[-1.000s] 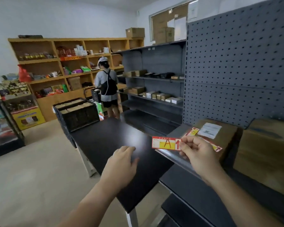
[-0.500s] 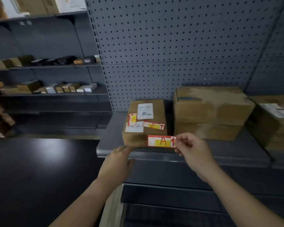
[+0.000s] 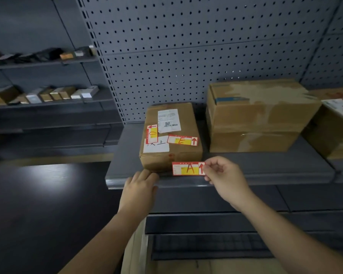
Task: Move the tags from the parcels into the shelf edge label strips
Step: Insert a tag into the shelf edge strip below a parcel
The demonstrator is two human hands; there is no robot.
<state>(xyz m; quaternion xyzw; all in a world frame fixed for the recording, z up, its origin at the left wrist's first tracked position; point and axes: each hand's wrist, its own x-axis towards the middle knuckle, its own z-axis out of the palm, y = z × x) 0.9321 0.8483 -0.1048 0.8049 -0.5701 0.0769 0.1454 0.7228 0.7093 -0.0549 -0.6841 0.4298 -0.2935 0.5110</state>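
Note:
My right hand [image 3: 224,175] pinches the right end of a red and yellow tag marked A [image 3: 187,168], held level just above the grey shelf edge label strip [image 3: 246,182]. My left hand [image 3: 140,186] rests flat on the strip's left part, fingers together, holding nothing. Behind the tag a small brown parcel [image 3: 171,155] lies on the shelf. It carries a tag marked E [image 3: 182,140], an upright tag marked D [image 3: 152,134] and white labels.
A larger cardboard box [image 3: 259,115] stands to the right of the small parcel, another box [image 3: 333,127] at the far right. Grey pegboard [image 3: 186,56] backs the shelf. A dark table [image 3: 38,204] lies at the left. Side shelves [image 3: 48,101] hold small boxes.
My view swung from the shop floor to face the shelf. My right hand brought the A tag down to the strip in front of the small parcel. My left hand moved from the table to the strip.

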